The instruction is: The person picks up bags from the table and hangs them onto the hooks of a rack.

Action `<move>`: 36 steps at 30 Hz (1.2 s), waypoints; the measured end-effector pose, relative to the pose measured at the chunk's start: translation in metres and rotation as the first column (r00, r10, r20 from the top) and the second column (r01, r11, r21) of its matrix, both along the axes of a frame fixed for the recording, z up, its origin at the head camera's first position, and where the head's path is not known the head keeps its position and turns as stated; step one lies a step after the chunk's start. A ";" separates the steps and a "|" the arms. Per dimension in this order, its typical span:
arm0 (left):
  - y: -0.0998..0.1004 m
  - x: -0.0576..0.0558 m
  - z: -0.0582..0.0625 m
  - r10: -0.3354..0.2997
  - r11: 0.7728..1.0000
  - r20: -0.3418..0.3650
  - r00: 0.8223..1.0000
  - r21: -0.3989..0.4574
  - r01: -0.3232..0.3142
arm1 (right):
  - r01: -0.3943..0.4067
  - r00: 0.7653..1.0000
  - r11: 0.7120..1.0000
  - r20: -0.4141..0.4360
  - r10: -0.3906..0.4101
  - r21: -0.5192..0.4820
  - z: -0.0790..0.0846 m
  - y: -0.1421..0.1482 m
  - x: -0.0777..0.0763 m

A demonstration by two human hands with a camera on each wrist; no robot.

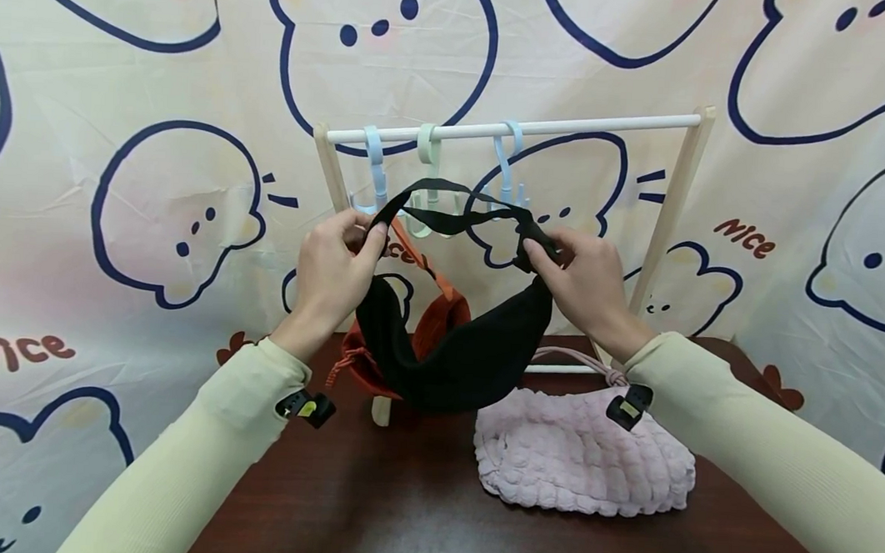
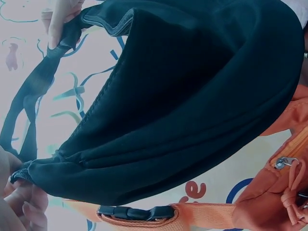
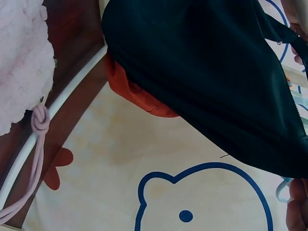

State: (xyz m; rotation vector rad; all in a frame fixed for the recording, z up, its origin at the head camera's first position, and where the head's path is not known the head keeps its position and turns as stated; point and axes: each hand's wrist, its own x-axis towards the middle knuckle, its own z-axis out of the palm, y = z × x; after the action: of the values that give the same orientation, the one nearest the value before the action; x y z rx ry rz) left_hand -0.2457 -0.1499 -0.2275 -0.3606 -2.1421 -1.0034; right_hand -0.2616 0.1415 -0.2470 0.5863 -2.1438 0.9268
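Observation:
A black shoulder bag (image 1: 476, 353) hangs in the air between my two hands, its strap (image 1: 445, 218) arching above the body. My left hand (image 1: 338, 263) pinches the bag's left end where the strap joins it. On the other side my right hand (image 1: 588, 276) grips the right end, thumb on top of bunched black strap. The left wrist view shows the bag's zipped opening (image 2: 126, 23) gaping. Behind it is an orange bag (image 1: 440, 318), partly covered; its orange strap (image 1: 417, 254) slants up toward the hangers, its upper end hidden.
A rack with a white bar (image 1: 593, 127) and wooden posts (image 1: 671, 205) stands behind. From the bar hang blue (image 1: 376, 164) and green hangers (image 1: 428, 146), plus another blue hanger (image 1: 507, 167). A pink puffy bag (image 1: 583, 451) lies on the brown table (image 1: 370, 507), right of centre.

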 end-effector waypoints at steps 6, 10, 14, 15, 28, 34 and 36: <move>0.001 -0.003 0.004 0.012 1.000 -0.022 1.000 -0.003 -0.012 | -0.004 1.000 1.000 0.005 0.004 -0.018 0.004 -0.005 -0.002; 0.002 -0.005 0.006 0.029 1.000 -0.026 0.999 -0.007 -0.029 | -0.008 1.000 1.000 0.020 0.009 -0.022 0.004 -0.007 -0.004; 0.002 -0.007 0.008 0.034 0.999 -0.027 0.999 -0.005 -0.034 | -0.015 0.999 0.999 0.030 0.016 -0.036 0.005 -0.009 -0.006; 0.002 -0.008 0.009 0.036 0.999 -0.026 0.999 -0.004 -0.036 | -0.014 0.999 0.999 0.029 0.015 -0.042 0.006 -0.009 -0.007; -0.001 -0.016 0.011 0.113 0.994 -0.017 0.994 -0.012 -0.113 | 0.013 1.000 0.997 0.009 -0.012 -0.074 0.009 -0.006 -0.013; 0.000 -0.017 0.008 0.111 0.993 -0.005 0.994 -0.028 -0.111 | 0.008 0.999 0.997 0.033 -0.006 -0.075 0.007 -0.005 -0.013; 0.000 -0.018 0.007 0.113 0.993 -0.004 0.994 -0.031 -0.113 | 0.011 0.999 0.997 0.038 -0.009 -0.073 0.006 -0.004 -0.013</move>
State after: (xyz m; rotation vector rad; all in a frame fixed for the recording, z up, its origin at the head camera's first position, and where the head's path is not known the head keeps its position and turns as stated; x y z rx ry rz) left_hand -0.2634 -0.1498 -0.2207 -0.2524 -2.1527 -0.9054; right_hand -0.2749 0.1372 -0.2411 0.5249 -2.1347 1.0141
